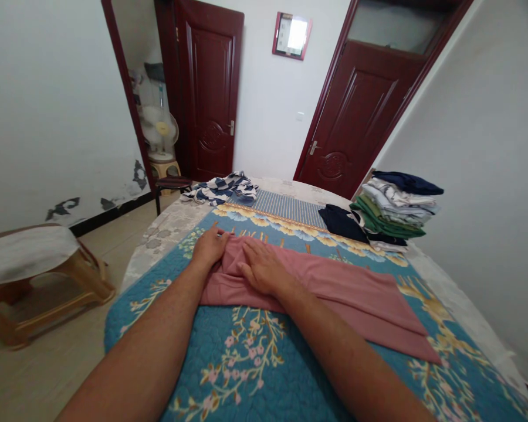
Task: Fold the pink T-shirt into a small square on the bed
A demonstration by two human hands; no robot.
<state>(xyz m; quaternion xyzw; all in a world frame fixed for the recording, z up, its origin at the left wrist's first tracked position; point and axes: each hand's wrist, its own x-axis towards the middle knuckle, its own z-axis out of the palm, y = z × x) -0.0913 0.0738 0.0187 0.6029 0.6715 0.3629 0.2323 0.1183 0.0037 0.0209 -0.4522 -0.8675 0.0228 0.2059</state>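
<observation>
A pink garment [334, 293] lies stretched across the blue floral quilt [246, 363] on the bed, running from the middle toward the right. My left hand [210, 246] grips the garment's left end with curled fingers. My right hand [264, 268] lies flat on the pink cloth just beside it, fingers stretched out and pressing down. Both forearms reach in from the bottom of the view.
A stack of folded clothes [396, 205] sits at the bed's far right by the wall, with a dark garment [341, 221] beside it. A crumpled checked cloth [222, 189] lies at the far edge. A wooden stool [35, 275], fan [161, 132] and two dark red doors [209, 88] surround the bed.
</observation>
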